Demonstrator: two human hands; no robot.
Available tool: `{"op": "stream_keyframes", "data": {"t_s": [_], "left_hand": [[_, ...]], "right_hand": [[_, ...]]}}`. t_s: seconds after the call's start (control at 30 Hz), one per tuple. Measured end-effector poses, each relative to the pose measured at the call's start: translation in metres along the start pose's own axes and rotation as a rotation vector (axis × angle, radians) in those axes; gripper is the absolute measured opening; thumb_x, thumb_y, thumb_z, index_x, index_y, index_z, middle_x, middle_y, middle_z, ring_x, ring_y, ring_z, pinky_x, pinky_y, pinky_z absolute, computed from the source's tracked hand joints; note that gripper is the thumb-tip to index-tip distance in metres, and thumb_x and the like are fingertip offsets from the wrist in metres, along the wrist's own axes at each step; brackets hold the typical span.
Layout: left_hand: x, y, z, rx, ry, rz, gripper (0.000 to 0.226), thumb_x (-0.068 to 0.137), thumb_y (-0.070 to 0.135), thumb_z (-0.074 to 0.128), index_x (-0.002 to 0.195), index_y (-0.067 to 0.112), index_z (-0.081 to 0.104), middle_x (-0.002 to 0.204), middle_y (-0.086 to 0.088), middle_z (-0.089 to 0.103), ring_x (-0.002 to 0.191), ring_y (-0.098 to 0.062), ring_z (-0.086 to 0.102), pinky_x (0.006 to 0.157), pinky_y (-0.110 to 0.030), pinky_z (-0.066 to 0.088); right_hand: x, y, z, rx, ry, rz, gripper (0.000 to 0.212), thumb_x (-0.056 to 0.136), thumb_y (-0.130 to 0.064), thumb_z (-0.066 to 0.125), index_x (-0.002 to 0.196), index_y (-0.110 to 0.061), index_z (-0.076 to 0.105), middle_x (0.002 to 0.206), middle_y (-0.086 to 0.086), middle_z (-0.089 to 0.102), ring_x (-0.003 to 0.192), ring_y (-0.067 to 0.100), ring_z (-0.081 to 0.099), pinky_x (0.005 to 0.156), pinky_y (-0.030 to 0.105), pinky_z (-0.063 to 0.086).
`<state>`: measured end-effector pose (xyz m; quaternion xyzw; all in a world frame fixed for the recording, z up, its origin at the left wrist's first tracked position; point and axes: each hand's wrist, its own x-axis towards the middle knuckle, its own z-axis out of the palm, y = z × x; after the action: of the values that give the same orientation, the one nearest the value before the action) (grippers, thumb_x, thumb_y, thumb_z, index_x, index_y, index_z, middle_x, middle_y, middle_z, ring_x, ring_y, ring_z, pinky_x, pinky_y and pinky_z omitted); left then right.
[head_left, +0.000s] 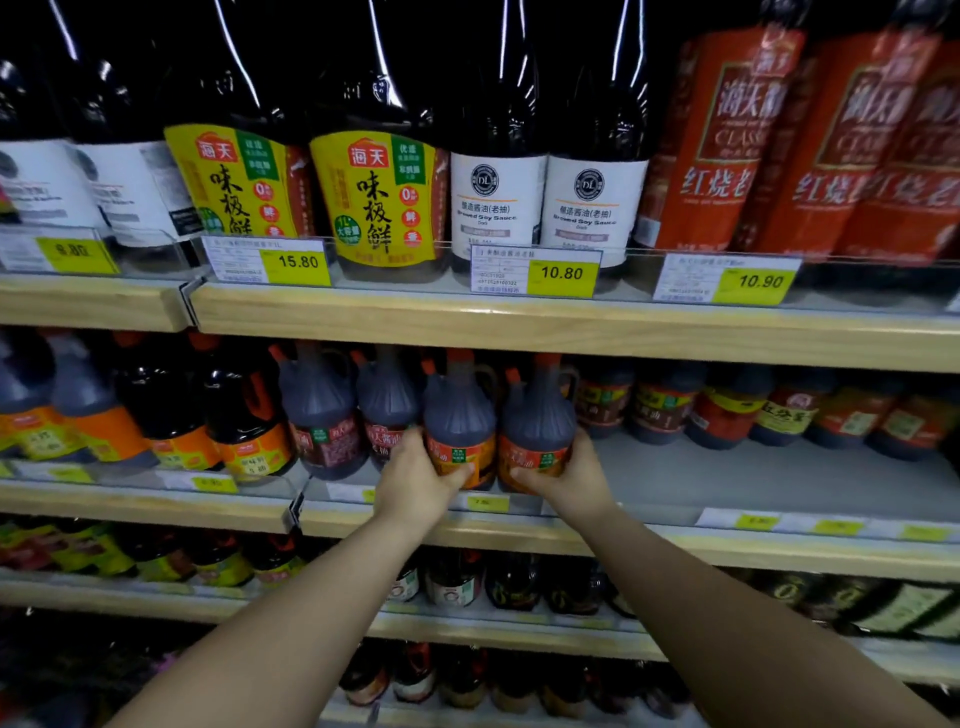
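Head view: the person has both arms out to the middle shelf (675, 483), one jug per hand. The left hand (415, 478) is wrapped round the label band of the left soy jug (460, 421), thumb across the front. The right hand (566, 480) curls round the right soy jug (537, 421) the same way. Both jugs stand at the shelf's front edge, touching each other, pretty much dead centre of the frame. Gripping low on the fat part makes sense, since full jugs like these would be heavy and tippy if grabbed by the neck. With that bare shelf patch at 3 o'clock of the right jug, it reads like tidying the row or pulling the pair out.

Count: four red-capped jugs in this front row, two held, plus two neighbour jugs (319, 415) at 9 o'clock of the left one. Up at 12 o'clock are two yellow-label bottles (384, 197) and two white-label bottles (496, 202). There are four yellow price tags (561, 273) on that top rail, though the leftmost is too blurry to read.
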<state>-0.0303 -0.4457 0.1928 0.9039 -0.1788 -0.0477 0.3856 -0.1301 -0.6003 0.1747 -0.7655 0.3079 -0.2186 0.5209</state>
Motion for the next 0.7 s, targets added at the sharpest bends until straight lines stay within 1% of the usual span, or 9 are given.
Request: {"op": "stream_keyframes", "data": {"t_s": [0.07,0.1,0.13,0.17,0.27,0.33,0.43,0.57,0.7], "left_hand": [[-0.001,0.001,0.006,-0.043,0.039,-0.002,0.063,0.071,0.038,0.078,0.118,0.009,0.048,0.116,-0.014,0.057,0.110,-0.033,0.055,0.086,-0.040,0.047],[-0.001,0.001,0.009,-0.066,0.062,-0.008,0.062,0.071,0.036,0.079,0.116,0.007,0.049,0.116,-0.015,0.056,0.110,-0.034,0.055,0.085,-0.040,0.046],[-0.002,0.002,0.012,-0.085,0.081,-0.012,0.061,0.071,0.035,0.079,0.115,0.006,0.049,0.116,-0.016,0.055,0.110,-0.034,0.055,0.085,-0.040,0.046],[-0.003,0.004,0.014,-0.096,0.096,-0.021,0.061,0.072,0.034,0.079,0.116,0.005,0.048,0.117,-0.016,0.054,0.111,-0.035,0.054,0.086,-0.040,0.046],[-0.006,0.008,0.019,-0.080,0.122,-0.074,0.064,0.074,0.035,0.077,0.118,0.003,0.045,0.122,-0.017,0.050,0.115,-0.035,0.051,0.088,-0.041,0.045],[-0.006,0.009,0.021,-0.044,0.140,-0.073,0.067,0.073,0.039,0.077,0.119,0.003,0.045,0.122,-0.017,0.049,0.115,-0.035,0.051,0.089,-0.041,0.045],[-0.002,0.010,0.024,-0.002,0.140,-0.061,0.066,0.073,0.041,0.076,0.117,0.002,0.045,0.120,-0.017,0.050,0.113,-0.035,0.052,0.088,-0.040,0.044],[0.003,0.016,0.029,0.021,0.138,-0.057,0.066,0.076,0.042,0.074,0.118,0.002,0.043,0.122,-0.017,0.049,0.114,-0.035,0.052,0.087,-0.040,0.045],[0.004,0.017,0.032,0.042,0.150,-0.054,0.067,0.077,0.044,0.072,0.119,0.002,0.042,0.123,-0.016,0.048,0.114,-0.034,0.051,0.087,-0.040,0.045]], "right_hand": [[0.001,0.004,0.003,-0.038,0.047,-0.029,0.099,0.050,-0.040,0.087,0.133,-0.015,0.040,0.127,0.005,0.056,0.116,0.023,0.056,0.093,0.044,0.050],[0.003,0.007,0.005,-0.086,0.074,-0.041,0.106,0.047,-0.051,0.082,0.137,-0.016,0.037,0.129,0.006,0.055,0.119,0.024,0.054,0.094,0.047,0.049],[0.002,0.007,0.006,-0.141,0.105,-0.050,0.111,0.047,-0.056,0.078,0.140,-0.014,0.034,0.132,0.008,0.052,0.122,0.027,0.051,0.096,0.047,0.047],[-0.003,0.001,0.007,-0.180,0.137,-0.054,0.111,0.049,-0.055,0.077,0.141,-0.012,0.032,0.134,0.010,0.050,0.124,0.029,0.048,0.098,0.047,0.045],[-0.014,-0.006,0.012,-0.189,0.197,-0.028,0.093,0.066,-0.032,0.082,0.142,-0.009,0.032,0.136,0.014,0.045,0.127,0.030,0.042,0.103,0.041,0.040],[-0.013,-0.001,0.015,-0.188,0.214,-0.017,0.086,0.072,-0.024,0.079,0.141,-0.008,0.031,0.136,0.014,0.043,0.129,0.030,0.039,0.103,0.039,0.036],[-0.005,0.002,0.015,-0.204,0.212,-0.011,0.085,0.075,-0.023,0.078,0.143,-0.008,0.028,0.138,0.015,0.040,0.130,0.030,0.037,0.105,0.039,0.033],[0.004,0.003,0.014,-0.209,0.219,-0.017,0.084,0.077,-0.024,0.076,0.143,-0.008,0.028,0.135,0.016,0.040,0.127,0.033,0.039,0.103,0.043,0.037],[0.006,0.004,0.013,-0.197,0.211,-0.012,0.086,0.076,-0.027,0.077,0.143,-0.009,0.027,0.136,0.015,0.039,0.128,0.032,0.039,0.104,0.044,0.038]]}}
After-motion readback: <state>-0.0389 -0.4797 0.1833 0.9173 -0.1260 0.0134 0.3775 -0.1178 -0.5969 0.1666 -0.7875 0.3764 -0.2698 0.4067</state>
